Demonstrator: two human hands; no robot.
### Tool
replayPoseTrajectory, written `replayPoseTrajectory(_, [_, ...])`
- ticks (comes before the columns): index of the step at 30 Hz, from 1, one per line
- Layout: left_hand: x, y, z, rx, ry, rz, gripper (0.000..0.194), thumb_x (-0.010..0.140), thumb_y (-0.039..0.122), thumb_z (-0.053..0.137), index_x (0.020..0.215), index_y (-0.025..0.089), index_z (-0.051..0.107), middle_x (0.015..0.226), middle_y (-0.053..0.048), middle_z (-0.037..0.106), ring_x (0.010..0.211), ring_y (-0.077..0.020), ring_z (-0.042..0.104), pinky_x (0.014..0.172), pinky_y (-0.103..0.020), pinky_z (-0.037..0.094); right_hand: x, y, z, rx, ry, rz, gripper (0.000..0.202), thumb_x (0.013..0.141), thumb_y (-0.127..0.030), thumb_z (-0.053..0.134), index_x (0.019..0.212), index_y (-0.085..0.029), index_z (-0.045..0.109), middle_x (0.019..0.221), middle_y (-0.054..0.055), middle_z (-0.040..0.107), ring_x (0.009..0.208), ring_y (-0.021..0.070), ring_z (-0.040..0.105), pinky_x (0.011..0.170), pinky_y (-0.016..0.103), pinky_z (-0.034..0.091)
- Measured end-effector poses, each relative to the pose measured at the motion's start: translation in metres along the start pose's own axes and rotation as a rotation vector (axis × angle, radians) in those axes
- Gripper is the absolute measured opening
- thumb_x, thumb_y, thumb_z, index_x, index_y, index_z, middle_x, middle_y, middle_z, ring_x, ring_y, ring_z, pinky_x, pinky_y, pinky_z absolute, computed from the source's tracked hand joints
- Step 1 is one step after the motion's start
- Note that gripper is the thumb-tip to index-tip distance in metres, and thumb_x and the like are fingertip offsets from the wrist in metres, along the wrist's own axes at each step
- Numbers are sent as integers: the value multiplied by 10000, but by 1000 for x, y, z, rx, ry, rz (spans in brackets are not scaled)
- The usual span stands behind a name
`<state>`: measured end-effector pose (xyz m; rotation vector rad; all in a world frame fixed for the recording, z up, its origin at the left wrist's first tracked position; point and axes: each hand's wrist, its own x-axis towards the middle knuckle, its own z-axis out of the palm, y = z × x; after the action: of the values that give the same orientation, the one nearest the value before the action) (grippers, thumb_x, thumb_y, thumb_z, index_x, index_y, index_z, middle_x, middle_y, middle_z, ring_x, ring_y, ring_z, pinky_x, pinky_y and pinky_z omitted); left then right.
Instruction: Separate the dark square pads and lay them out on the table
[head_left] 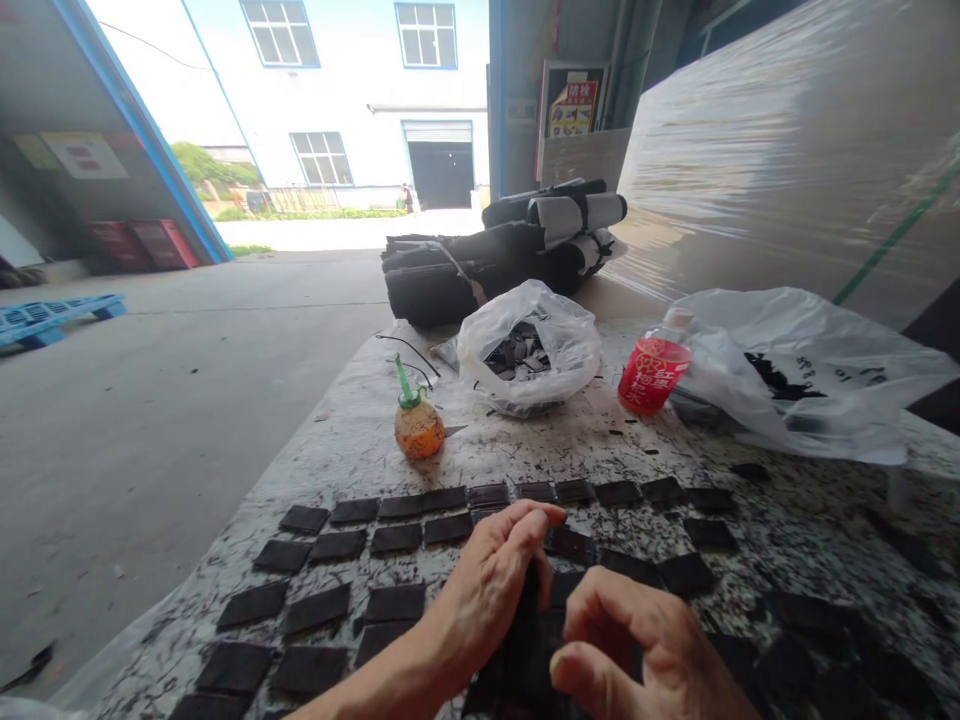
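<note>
My left hand (491, 585) and my right hand (637, 650) meet low in the middle of the view, both closed around a stack of black square pieces (529, 650). The stack is mostly hidden between my fingers. Several black square pieces (397, 538) lie flat in rows on the speckled table (352, 440), spread to the left, behind and to the right of my hands.
A round orange bottle with a green nozzle (418, 420) stands behind the rows. A clear plastic bag of black pieces (529, 345), a red-labelled drink bottle (654, 368) and a second plastic bag (795, 370) sit farther back. Black rolls (495, 255) lie at the far end; a wrapped pallet (795, 140) rises at right.
</note>
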<state>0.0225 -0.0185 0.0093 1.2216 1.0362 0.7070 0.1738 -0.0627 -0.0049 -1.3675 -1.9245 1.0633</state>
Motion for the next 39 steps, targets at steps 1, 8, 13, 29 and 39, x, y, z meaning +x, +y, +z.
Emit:
replayPoseTrajectory(1, [1, -2, 2, -19, 41, 12, 331, 851, 449, 396, 965, 189, 565, 476, 63, 427, 469, -83, 340, 452, -188, 264, 2, -3, 6, 35, -19, 34, 428, 749, -590, 494, 607, -188, 458, 549, -29, 476, 511, 101, 428, 454, 214, 268])
replayPoseTrajectory(8, [1, -3, 5, -39, 156, -19, 285, 837, 421, 423, 918, 184, 559, 527, 73, 367, 436, -61, 283, 383, -170, 223, 10, -6, 21, 369, -17, 229, 300, 743, -450, 530, 657, -165, 490, 526, -51, 404, 487, 78, 336, 449, 194, 280])
replayPoseTrajectory(13, [-4, 3, -2, -27, 56, -138, 323, 798, 513, 456, 842, 202, 532, 411, 99, 280, 337, -56, 246, 306, -148, 180, 9, 6, 15, 572, -17, 284, 405, 695, -539, 596, 634, -173, 433, 507, -68, 401, 429, 53, 351, 399, 163, 300])
replayPoseTrajectory(29, [4, -11, -8, -192, -40, -143, 316, 761, 490, 537, 720, 221, 377, 358, 123, 329, 277, -36, 220, 258, -120, 168, 9, 19, 11, 734, -54, 375, 405, 677, -380, 655, 991, -181, 494, 621, -69, 542, 355, 29, 408, 366, 150, 356])
replayPoseTrajectory(39, [9, -8, -23, -134, -3, -90, 251, 811, 436, 467, 928, 214, 461, 401, 124, 293, 302, -51, 187, 288, -167, 134, 8, 23, 4, 508, -57, 383, 304, 756, -473, 535, 705, -191, 433, 503, -94, 388, 355, 34, 340, 357, 146, 273])
